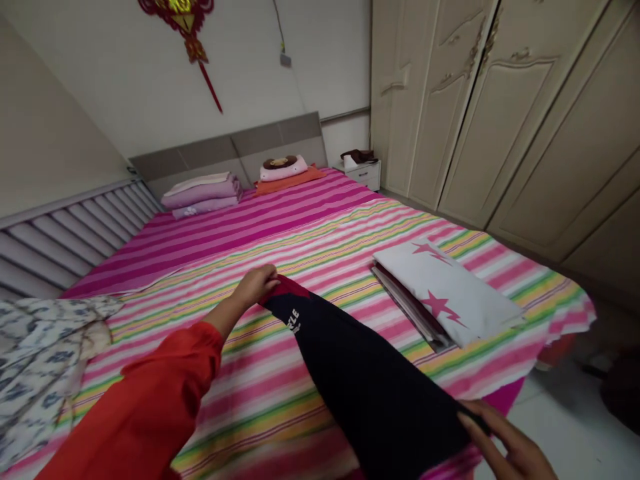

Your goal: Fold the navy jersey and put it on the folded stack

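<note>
A: Head view, near: right hand (pixel 505 443) cut by the bottom edge, fingers on dark garment (pixel 370 380); grip can't tell.
B: Left hand (pixel 257 283) clenched on its far red end, mid-bed. Free striped sheet (pixel 250 400) left; folded star cloth (pixel 445 293) right, near bed edge.

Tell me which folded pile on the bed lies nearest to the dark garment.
The white pile with pink stars, beside the dark garment near the right edge; the purple pile lies far off by the headboard.
</note>
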### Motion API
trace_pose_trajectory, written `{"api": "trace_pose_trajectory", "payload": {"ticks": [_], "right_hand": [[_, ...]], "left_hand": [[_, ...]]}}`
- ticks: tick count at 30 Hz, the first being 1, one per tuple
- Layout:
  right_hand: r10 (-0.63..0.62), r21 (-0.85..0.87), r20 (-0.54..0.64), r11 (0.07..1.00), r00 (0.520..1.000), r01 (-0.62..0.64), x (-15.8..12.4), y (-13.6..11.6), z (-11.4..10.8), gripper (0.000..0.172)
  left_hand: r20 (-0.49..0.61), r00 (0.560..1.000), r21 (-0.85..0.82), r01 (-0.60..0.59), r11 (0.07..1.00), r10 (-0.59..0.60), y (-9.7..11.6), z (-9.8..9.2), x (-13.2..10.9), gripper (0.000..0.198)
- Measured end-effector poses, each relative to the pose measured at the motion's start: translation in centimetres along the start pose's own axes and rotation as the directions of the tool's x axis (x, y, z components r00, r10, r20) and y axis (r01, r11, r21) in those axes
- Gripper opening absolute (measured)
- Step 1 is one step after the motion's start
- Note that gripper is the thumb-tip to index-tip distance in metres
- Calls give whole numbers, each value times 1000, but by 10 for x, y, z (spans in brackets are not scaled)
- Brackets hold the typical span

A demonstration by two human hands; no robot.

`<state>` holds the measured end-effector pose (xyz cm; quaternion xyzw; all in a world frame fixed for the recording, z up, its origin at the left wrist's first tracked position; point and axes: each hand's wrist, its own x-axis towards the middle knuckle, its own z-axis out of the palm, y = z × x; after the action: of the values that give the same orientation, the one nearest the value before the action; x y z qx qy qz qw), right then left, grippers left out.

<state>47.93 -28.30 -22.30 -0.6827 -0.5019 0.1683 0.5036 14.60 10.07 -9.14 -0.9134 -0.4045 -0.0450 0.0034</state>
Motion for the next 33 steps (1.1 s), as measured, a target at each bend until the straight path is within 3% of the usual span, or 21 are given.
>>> {"api": "trace_pose_trajectory", "payload": {"ticks": [5,8,10,12,14,16,20,22,25,27,30,33], "right_hand": [[-115,-36,-230,993,966,110,47,-46,-21,40],[-99,30,-324,993,941,114,66,-75,-25,42],[-23,135,-324,988,946,70,72,-88,-25,46],[58,227,-365,974,929,28,74,-96,-26,47],[130,270,-421,963,898,-13,72,-102,-26,46],[155,258,-419,965,895,-46,69,-105,-23,45],[104,184,-300,982,948,-50,55,-94,-10,42],[157,197,-269,975,950,-105,45,-78,-5,41],[283,252,-171,939,944,-236,34,-53,-1,41],[303,251,-100,929,948,-271,38,-40,6,40],[227,208,-114,957,967,-200,73,-31,27,40],[155,88,-100,985,983,-147,129,-27,61,36]], "left_hand": [[-244,960,-20,137,990,-138,-4,-50,-96,30],[-321,926,-10,205,979,-197,5,-60,-150,26],[-364,893,-127,232,964,-263,12,-61,-186,30],[-308,869,-360,270,893,-387,18,-60,-220,36],[-128,840,-587,364,723,-527,23,-54,-251,45],[10,808,-679,438,589,-589,28,-46,-277,49],[-23,818,-686,405,604,-575,45,-20,-317,42],[-16,809,-709,405,577,-587,54,-6,-334,42],[48,778,-748,443,494,-626,60,11,-349,45],[66,742,-763,468,446,-667,54,18,-343,46],[40,697,-774,474,419,-716,32,24,-309,49],[78,707,-782,480,396,-703,2,33,-257,51]]}}
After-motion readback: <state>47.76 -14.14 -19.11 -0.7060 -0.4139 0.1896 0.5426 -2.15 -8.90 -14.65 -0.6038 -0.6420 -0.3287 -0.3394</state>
